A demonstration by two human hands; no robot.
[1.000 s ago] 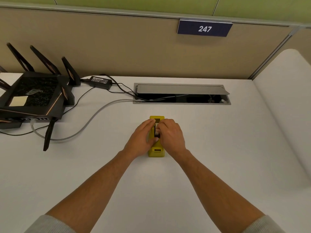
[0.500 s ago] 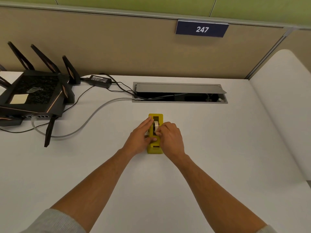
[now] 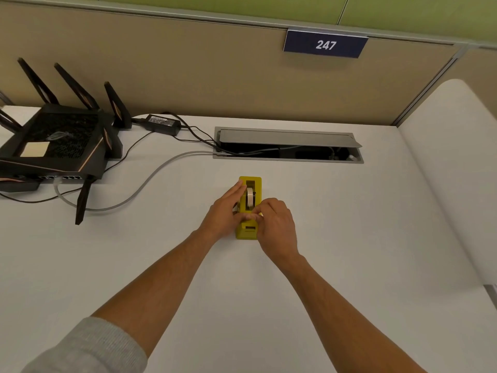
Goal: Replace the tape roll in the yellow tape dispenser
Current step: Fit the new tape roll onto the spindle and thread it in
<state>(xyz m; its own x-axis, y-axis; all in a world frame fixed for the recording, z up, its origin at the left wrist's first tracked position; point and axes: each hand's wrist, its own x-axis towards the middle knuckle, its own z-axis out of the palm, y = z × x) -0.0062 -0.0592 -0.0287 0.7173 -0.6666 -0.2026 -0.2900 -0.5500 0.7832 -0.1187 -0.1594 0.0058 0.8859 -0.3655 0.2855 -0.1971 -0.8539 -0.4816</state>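
Head view, down over desk [image 3: 349, 238]

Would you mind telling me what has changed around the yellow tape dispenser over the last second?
The right hand has drawn back toward the near end of the yellow tape dispenser, uncovering the white tape roll sitting in its slot; its fingertips now pinch near the cutter end. The left hand still braces the dispenser's left side. The dispenser, router and cables have stayed put on the desk.

Office cubicle: beige partition panel [image 3: 215, 76] with number plate "247" [image 3: 325, 44], white desk [image 3: 349, 224], cable hatch [image 3: 289, 145], router [image 3: 56, 141].
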